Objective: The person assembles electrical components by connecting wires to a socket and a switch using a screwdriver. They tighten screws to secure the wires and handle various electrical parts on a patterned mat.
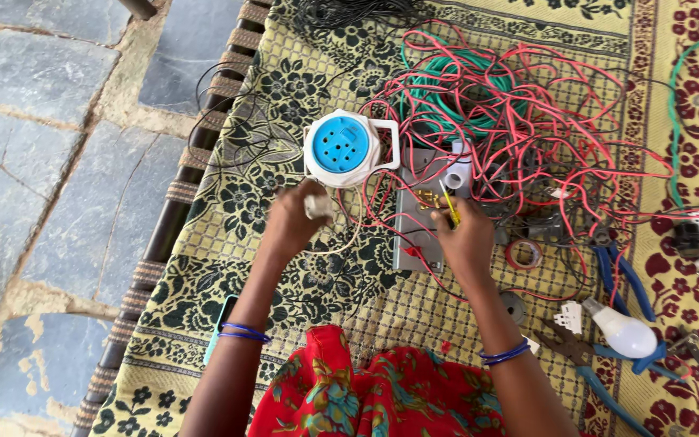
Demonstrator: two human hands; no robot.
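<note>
Head view: looks straight down on a woven cot covered by a yellow-and-black floral mat, with grey stone floor off at 9 o'clock.
Left hand: the left hand is closed around a small white plastic fitting, lifted just below the reel; it is blurred, so the exact grip cannot be told.
Right hand: the right hand pinches a thin yellow-handled screwdriver, tip pointing toward 12 o'clock onto the grey metal switch plate, seemingly so the tip meets the brass terminals there.
Plate: lies flat on the mat between the two hands, with red wires running across it.
Reel: a round white extension reel with a blue socket face sits at 12 o'clock of the left hand, handle turned toward 3 o'clock.
Wires: a loose tangle of red and green wire spreads at 1 o'clock of the right hand.
Tools: blue-handled pliers, a red tape roll and a white light bulb lie at 3 to 4 o'clock, near the right hand.
</note>
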